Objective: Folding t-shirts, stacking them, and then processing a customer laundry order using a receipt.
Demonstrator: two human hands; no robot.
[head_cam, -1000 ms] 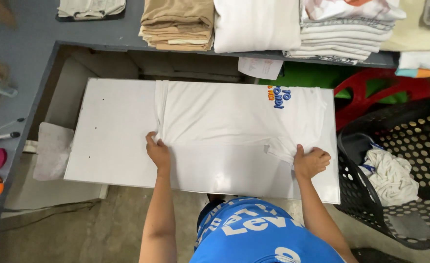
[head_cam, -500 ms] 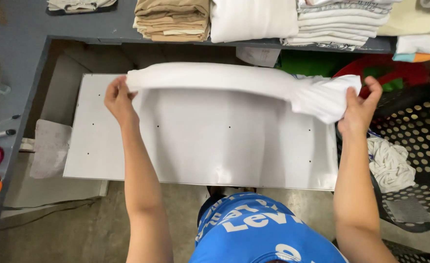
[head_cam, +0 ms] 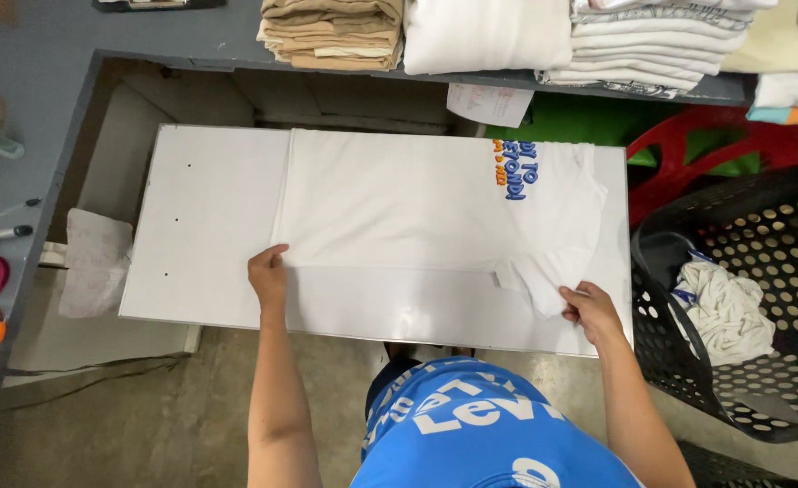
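We see a white cotton T-shirt with a small blue and orange print (head_cam: 417,203) lying flat across a white rectangular folding board (head_cam: 209,226), its long near edge folded straight and the printed part toward the right end. Our left hand (head_cam: 268,274) rests on the near left corner of the shirt, fingers curled down and pressing or pinching the fabric edge against the board. Our right hand (head_cam: 589,310) sits at the near right corner, fingers closed on a crumpled sleeve that hangs off the smooth body of the garment. Beyond the board, a grey shelf (head_cam: 146,36) carries a stack of folded tan garments (head_cam: 331,32) and stacks of folded white garments (head_cam: 485,32). To the right stands a black perforated plastic laundry basket (head_cam: 760,298) holding a crumpled white cloth (head_cam: 724,312).
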